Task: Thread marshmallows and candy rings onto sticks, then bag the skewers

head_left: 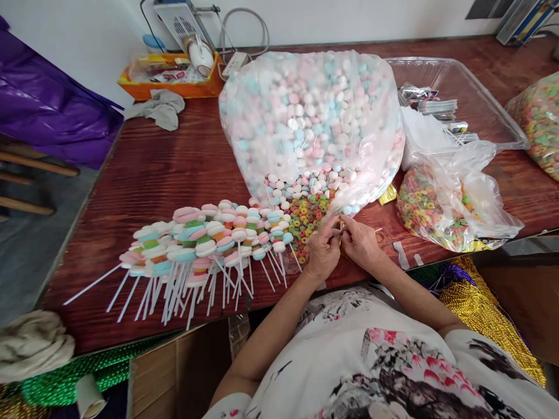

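My left hand (322, 251) and my right hand (360, 241) meet at the table's near edge, fingertips pinched together on a small sweet and a thin white stick (378, 231) that are mostly hidden between them. Just beyond the fingers lies a loose heap of coloured candy rings (307, 216) and pastel marshmallows (305, 185) spilling from a big clear bag (305, 116). To the left lies a row of several finished skewers (205, 244), candy stacked on white sticks.
A smaller bag of candy rings (441, 209) sits right of my hands, behind it a clear plastic tray (493, 99) with packets. An orange tray (172, 75) and a grey cloth (159, 109) lie at the back left. Another ring bag (539, 125) sits far right.
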The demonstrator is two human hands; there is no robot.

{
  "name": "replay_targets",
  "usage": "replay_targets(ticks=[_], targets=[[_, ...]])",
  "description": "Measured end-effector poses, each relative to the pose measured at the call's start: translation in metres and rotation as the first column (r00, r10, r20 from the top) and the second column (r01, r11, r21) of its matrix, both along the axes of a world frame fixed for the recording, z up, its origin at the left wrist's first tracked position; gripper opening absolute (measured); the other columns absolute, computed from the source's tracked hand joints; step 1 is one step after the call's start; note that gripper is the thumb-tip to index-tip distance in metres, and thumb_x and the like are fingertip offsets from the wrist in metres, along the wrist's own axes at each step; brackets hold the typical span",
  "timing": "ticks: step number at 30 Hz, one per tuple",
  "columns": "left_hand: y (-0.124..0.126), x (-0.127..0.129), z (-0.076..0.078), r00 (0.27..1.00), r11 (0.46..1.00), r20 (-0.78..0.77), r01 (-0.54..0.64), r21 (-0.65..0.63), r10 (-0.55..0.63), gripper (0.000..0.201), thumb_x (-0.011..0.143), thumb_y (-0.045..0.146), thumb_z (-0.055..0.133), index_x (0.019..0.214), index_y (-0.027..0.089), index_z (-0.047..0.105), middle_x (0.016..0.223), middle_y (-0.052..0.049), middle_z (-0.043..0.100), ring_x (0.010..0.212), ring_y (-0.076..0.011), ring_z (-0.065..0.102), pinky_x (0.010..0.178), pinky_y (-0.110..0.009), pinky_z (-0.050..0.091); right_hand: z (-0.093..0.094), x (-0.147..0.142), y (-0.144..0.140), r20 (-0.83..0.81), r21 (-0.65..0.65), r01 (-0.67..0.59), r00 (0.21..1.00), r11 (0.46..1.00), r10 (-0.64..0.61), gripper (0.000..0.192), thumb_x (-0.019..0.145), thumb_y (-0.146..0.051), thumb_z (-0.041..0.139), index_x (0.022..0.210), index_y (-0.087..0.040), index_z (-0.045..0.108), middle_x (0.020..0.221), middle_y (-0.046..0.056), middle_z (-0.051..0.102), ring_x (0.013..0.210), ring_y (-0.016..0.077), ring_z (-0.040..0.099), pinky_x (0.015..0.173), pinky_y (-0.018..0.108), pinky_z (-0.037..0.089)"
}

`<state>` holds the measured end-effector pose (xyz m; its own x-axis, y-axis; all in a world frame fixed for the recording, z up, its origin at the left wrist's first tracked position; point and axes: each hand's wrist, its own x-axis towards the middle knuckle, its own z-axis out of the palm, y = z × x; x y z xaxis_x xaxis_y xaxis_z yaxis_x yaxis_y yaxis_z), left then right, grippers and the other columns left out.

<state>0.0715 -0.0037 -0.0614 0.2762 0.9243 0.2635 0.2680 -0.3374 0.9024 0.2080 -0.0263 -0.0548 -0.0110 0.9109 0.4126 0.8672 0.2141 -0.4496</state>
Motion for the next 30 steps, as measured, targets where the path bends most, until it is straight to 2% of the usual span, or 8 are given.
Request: replay_targets(ticks=[4, 8, 11, 15, 21, 23, 26, 30], targets=[[0.000, -0.001, 0.002, 0.999, 0.999, 0.032, -0.007, -0.045, 0.008, 0.059, 0.083, 0.006, 0.052, 0.139, 0.022, 0.055, 0.083, -0.001, 0.078, 0.075, -0.0154, 0.072, 0.081, -0.030, 0.058, -0.003, -0.001, 0.001, -0.129, 0.046, 0.047, 0.991, 0.998, -0.041, 0.044, 0.086, -0.011, 0.045, 0.129, -0.016, 0.053, 0.084, 0.005, 0.073, 0.074, 0.0198, 0.069, 0.070, 0.030, 0.055], [0.001, -0.002, 0.007, 0.999, 0.998, 0.031, -0.010, -0.061, 0.012, 0.060, 0.084, 0.009, 0.054, 0.143, 0.022, 0.052, 0.085, -0.001, 0.078, 0.076, -0.0152, 0.072, 0.082, -0.029, 0.058, 0.002, 0.003, -0.009, -0.308, -0.006, 0.048, 0.950, 0.999, -0.048, 0.045, 0.089, -0.019, 0.053, 0.133, -0.022, 0.048, 0.087, 0.001, 0.075, 0.070, 0.0166, 0.070, 0.067, 0.027, 0.055], [-0.001, -0.001, 0.014, 0.997, 0.998, -0.072, 0.022, 0.052, -0.018, 0.053, 0.085, 0.007, 0.051, 0.134, 0.023, 0.059, 0.098, -0.004, 0.078, 0.089, -0.0177, 0.074, 0.091, -0.033, 0.058, 0.010, 0.006, -0.015, -0.247, -0.034, -0.002, 0.969, 0.999, -0.007, 0.047, 0.089, -0.018, 0.054, 0.136, -0.023, 0.048, 0.093, 0.003, 0.077, 0.079, 0.0188, 0.074, 0.070, 0.028, 0.056], [-0.001, 0.002, 0.021, 0.984, 0.976, -0.168, 0.095, 0.198, -0.062, 0.050, 0.088, 0.008, 0.046, 0.135, 0.022, 0.059, 0.111, -0.007, 0.076, 0.100, -0.0184, 0.072, 0.095, -0.034, 0.057, 0.017, 0.010, -0.014, -0.086, -0.046, -0.044, 0.996, 0.998, 0.040, 0.046, 0.090, -0.013, 0.047, 0.136, -0.017, 0.049, 0.082, 0.004, 0.076, 0.071, 0.0201, 0.072, 0.065, 0.028, 0.052], [0.000, 0.003, 0.024, 0.983, 0.968, -0.172, 0.100, 0.228, -0.061, 0.050, 0.089, 0.009, 0.044, 0.136, 0.020, 0.058, 0.110, -0.008, 0.075, 0.100, -0.0181, 0.072, 0.096, -0.034, 0.057, 0.008, 0.006, -0.007, 0.000, 0.023, -0.055, 0.998, 0.998, 0.055, 0.036, 0.089, -0.012, 0.042, 0.122, -0.015, 0.056, 0.077, 0.006, 0.070, 0.069, 0.0203, 0.065, 0.065, 0.030, 0.051], [0.000, 0.002, 0.023, 0.987, 0.981, -0.150, 0.080, 0.178, -0.054, 0.050, 0.088, 0.009, 0.046, 0.136, 0.021, 0.058, 0.104, -0.007, 0.076, 0.096, -0.0181, 0.072, 0.094, -0.034, 0.057, 0.005, 0.004, -0.006, -0.072, 0.075, -0.030, 0.997, 0.997, 0.035, 0.036, 0.087, -0.010, 0.042, 0.121, -0.017, 0.056, 0.082, 0.006, 0.070, 0.074, 0.0208, 0.065, 0.070, 0.032, 0.053], [0.000, 0.002, 0.018, 0.998, 0.999, -0.057, 0.033, 0.041, -0.030, 0.050, 0.088, 0.012, 0.051, 0.136, 0.024, 0.058, 0.093, -0.004, 0.077, 0.084, -0.0176, 0.073, 0.087, -0.033, 0.058, 0.002, 0.002, -0.007, -0.294, 0.085, 0.035, 0.956, 0.996, -0.008, 0.035, 0.085, -0.012, 0.048, 0.118, -0.021, 0.053, 0.086, 0.004, 0.070, 0.077, 0.0188, 0.067, 0.074, 0.032, 0.054], [0.002, 0.001, 0.013, 0.994, 0.993, 0.106, 0.021, -0.116, -0.009, 0.053, 0.086, 0.016, 0.058, 0.139, 0.023, 0.054, 0.085, -0.003, 0.077, 0.076, -0.0174, 0.072, 0.079, -0.032, 0.059, 0.001, 0.002, -0.005, -0.661, -0.045, 0.016, 0.749, 0.999, -0.042, 0.039, 0.082, -0.015, 0.054, 0.119, -0.023, 0.047, 0.077, -0.004, 0.066, 0.066, 0.0131, 0.063, 0.062, 0.024, 0.050]])
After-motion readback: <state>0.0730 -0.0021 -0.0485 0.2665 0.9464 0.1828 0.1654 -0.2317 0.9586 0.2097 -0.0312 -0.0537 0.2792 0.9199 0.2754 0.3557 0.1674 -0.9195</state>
